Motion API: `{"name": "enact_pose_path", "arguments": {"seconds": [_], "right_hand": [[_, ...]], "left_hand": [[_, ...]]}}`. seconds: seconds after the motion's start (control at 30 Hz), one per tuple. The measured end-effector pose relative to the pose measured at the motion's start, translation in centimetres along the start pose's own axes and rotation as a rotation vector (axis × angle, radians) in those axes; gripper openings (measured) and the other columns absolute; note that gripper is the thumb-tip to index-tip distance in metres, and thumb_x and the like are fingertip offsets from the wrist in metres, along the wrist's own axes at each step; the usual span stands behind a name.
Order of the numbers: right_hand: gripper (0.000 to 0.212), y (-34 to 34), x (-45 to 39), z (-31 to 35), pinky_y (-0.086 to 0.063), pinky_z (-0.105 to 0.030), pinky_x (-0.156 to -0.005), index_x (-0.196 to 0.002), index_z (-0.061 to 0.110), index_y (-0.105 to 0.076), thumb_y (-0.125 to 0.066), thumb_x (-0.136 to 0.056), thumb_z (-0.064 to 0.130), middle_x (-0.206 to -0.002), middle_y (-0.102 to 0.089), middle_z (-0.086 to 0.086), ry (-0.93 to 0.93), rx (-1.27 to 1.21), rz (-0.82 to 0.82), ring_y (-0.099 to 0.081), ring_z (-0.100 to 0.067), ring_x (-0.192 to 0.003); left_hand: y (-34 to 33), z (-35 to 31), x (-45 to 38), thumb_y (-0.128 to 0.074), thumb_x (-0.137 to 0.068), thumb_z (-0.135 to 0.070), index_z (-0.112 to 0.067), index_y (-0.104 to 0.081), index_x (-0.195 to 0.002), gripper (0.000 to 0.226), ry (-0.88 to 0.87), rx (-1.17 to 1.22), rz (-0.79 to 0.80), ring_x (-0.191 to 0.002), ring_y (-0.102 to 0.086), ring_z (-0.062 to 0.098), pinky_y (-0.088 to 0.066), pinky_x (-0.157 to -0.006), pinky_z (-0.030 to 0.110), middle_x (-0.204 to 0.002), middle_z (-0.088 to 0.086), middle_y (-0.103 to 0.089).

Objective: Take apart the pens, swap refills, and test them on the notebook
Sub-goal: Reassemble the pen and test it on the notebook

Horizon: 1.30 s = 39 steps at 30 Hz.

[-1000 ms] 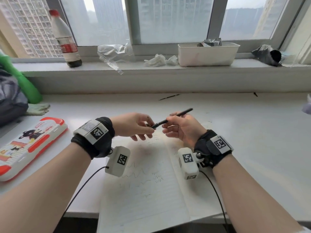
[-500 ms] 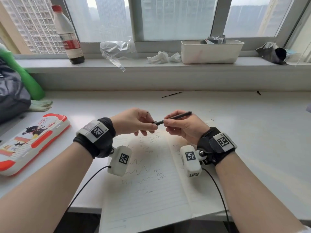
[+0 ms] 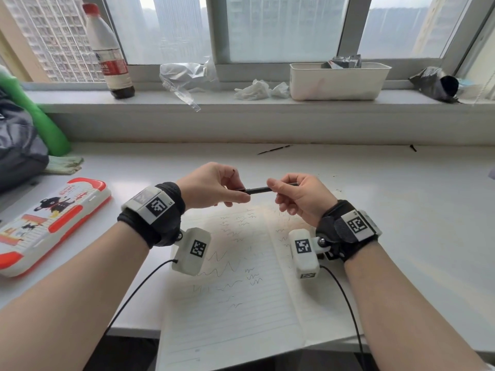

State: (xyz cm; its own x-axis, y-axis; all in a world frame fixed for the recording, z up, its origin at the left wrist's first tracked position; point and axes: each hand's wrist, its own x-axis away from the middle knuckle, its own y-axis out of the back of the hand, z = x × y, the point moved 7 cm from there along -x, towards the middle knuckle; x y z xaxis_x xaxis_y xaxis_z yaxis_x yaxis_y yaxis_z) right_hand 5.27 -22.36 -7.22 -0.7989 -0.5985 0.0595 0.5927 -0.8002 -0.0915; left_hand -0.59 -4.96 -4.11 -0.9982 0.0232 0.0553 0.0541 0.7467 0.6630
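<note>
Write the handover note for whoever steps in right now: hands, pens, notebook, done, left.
Left hand: fingers pinch one end of the black pen.
Right hand: fingers pinch the other end; the pen is level, in the air over the notebook.
The notebook lies open on the desk with many test scribbles. A thin dark refill-like stick lies near the back of the desk. The pencil case is closed, at the left.
Done: earlier test lines, going by the scribbles.
Left: whether this pen is being taken apart or closed cannot be told; finish it, then test it on the page.
</note>
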Motion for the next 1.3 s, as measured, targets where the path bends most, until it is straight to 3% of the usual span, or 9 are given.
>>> {"name": "enact_pose_path", "arguments": {"seconds": [0.13, 0.27, 0.37, 0.43, 0.67, 0.97, 1.07, 1.17, 1.3], "right_hand": [[0.031, -0.2, -0.2, -0.2, -0.031, -0.017, -0.032, -0.073, 0.010, -0.056, -0.078, -0.069, 0.032, -0.051, -0.055, -0.002, -0.024, 0.011, 0.006, -0.040, -0.009, -0.036], [0.030, -0.3, -0.4, -0.6, -0.029, -0.018, -0.032, -0.076, 0.010, -0.056, -0.078, -0.076, 0.031, -0.053, -0.055, -0.002, -0.037, 0.000, -0.005, -0.038, -0.009, -0.036], [0.042, 0.4, -0.6, -1.3, -0.030, -0.017, -0.034, -0.095, 0.006, -0.063, -0.070, -0.084, 0.046, -0.070, -0.061, -0.005, -0.108, 0.055, -0.085, -0.038, -0.007, -0.041], [0.046, 1.3, -0.6, -1.5, -0.031, -0.016, -0.036, -0.107, 0.009, -0.063, -0.060, -0.089, 0.052, -0.080, -0.061, -0.005, -0.147, 0.109, -0.147, -0.039, -0.006, -0.044], [0.034, 0.3, -0.9, -2.5, -0.042, -0.021, -0.044, -0.108, 0.008, -0.066, -0.052, -0.099, 0.037, -0.110, -0.069, -0.009, -0.223, 0.140, -0.049, -0.057, -0.010, -0.051], [0.031, 0.5, -0.8, -2.5, -0.043, -0.021, -0.044, -0.107, 0.007, -0.067, -0.053, -0.099, 0.034, -0.107, -0.070, -0.009, -0.220, 0.114, -0.049, -0.059, -0.011, -0.052], [0.029, 0.5, -0.9, -2.4, -0.043, -0.020, -0.045, -0.106, 0.009, -0.067, -0.053, -0.099, 0.033, -0.107, -0.069, -0.010, -0.215, 0.120, -0.054, -0.058, -0.010, -0.052], [0.027, 0.7, -0.9, -2.3, -0.043, -0.020, -0.044, -0.105, 0.011, -0.068, -0.053, -0.098, 0.033, -0.102, -0.069, -0.008, -0.205, 0.130, -0.063, -0.058, -0.009, -0.052], [0.026, 0.8, -1.0, -2.4, -0.041, -0.019, -0.041, -0.102, 0.011, -0.069, -0.054, -0.098, 0.033, -0.096, -0.069, -0.007, -0.192, 0.122, -0.073, -0.057, -0.010, -0.050]], "left_hand": [[0.1, 0.2, 0.1, -0.084, -0.070, -0.038, -0.022, -0.071, -0.077, 0.022, 0.006, -0.004, 0.009, -0.058, -0.063, 0.003, -0.040, -0.045, 0.015, -0.069, 0.000, -0.074], [-0.2, 0.5, 0.0, -0.083, -0.070, -0.039, -0.022, -0.070, -0.078, 0.023, 0.000, -0.004, 0.019, -0.060, -0.066, 0.004, -0.044, -0.048, 0.018, -0.072, -0.003, -0.075], [0.9, 1.6, -0.2, -0.081, -0.069, -0.045, -0.025, -0.071, -0.075, 0.024, 0.041, -0.149, -0.028, -0.063, -0.065, 0.003, -0.051, -0.059, 0.023, -0.072, -0.008, -0.074], [2.3, 3.0, 0.0, -0.082, -0.067, -0.047, -0.027, -0.070, -0.071, 0.024, 0.100, -0.274, -0.106, -0.053, -0.056, 0.001, -0.045, -0.054, 0.020, -0.064, -0.011, -0.066], [2.5, 4.8, 0.1, -0.086, -0.064, -0.041, -0.028, -0.072, -0.078, 0.023, 0.209, -0.376, -0.034, -0.063, -0.059, 0.009, -0.040, -0.056, 0.021, -0.072, -0.010, -0.066], [3.3, 4.9, -0.3, -0.082, -0.069, -0.045, -0.026, -0.071, -0.080, 0.025, 0.191, -0.324, -0.049, -0.054, -0.059, 0.007, -0.045, -0.052, 0.020, -0.069, -0.006, -0.071], [5.3, 4.8, -0.8, -0.075, -0.079, -0.040, -0.029, -0.069, -0.085, 0.014, 0.159, -0.415, -0.122, -0.064, -0.063, 0.012, -0.045, -0.056, 0.022, -0.076, -0.007, -0.070], [5.0, 6.1, -1.3, -0.072, -0.082, -0.036, -0.030, -0.069, -0.092, 0.013, 0.243, -0.478, -0.013, -0.074, -0.067, 0.011, -0.047, -0.063, 0.023, -0.084, -0.010, -0.071], [4.0, 7.4, -1.8, -0.070, -0.084, -0.039, -0.026, -0.072, -0.090, 0.014, 0.301, -0.476, 0.103, -0.063, -0.062, 0.010, -0.045, -0.061, 0.021, -0.078, -0.009, -0.074]]}}
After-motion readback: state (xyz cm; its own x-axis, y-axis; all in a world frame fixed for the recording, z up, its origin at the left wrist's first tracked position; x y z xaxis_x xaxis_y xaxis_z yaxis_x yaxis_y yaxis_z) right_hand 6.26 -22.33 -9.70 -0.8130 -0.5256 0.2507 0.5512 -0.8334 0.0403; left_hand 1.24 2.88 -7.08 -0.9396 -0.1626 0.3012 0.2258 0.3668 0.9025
